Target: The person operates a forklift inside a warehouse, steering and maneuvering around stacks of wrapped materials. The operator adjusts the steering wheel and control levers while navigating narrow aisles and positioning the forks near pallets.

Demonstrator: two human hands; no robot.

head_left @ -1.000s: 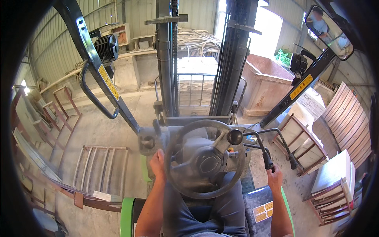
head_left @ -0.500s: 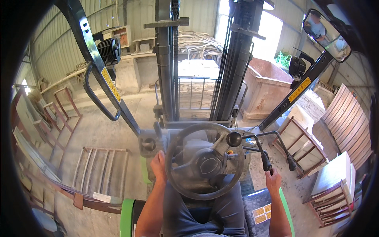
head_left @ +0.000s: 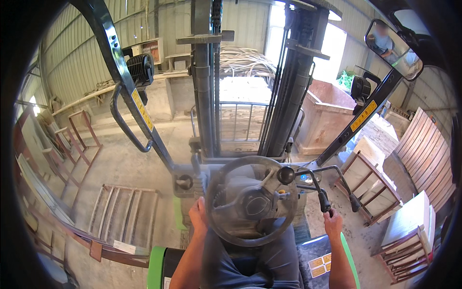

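Note:
A dusty black steering wheel (head_left: 250, 242) with a round black knob (head_left: 286, 175) on its rim stands over my knees. My left hand (head_left: 198, 215) is up against the left side of the rim, thumb upward; its fingers are mostly hidden, so its grip cannot be made out. To the right of the wheel, my right hand (head_left: 332, 223) closes around the lower end of a black lever grip (head_left: 324, 201). A second bent lever (head_left: 354, 203) stands just right of it, untouched. Ahead rises the dark forklift mast (head_left: 204, 96) with its chains.
A barred load backrest (head_left: 244, 103) stands before stacked pale boards. A large bin (head_left: 321, 115) stands ahead on the right. Wooden frames (head_left: 124, 214) lie on the floor at left; stacked slabs (head_left: 409, 216) stand at right. Cab posts (head_left: 139, 108) and a mirror (head_left: 395, 48) edge the view.
The whole view has tilted a little upward, so the mast and cab sit lower in the picture. My left hand has slipped slightly down along the rim. My right hand stays on the lever.

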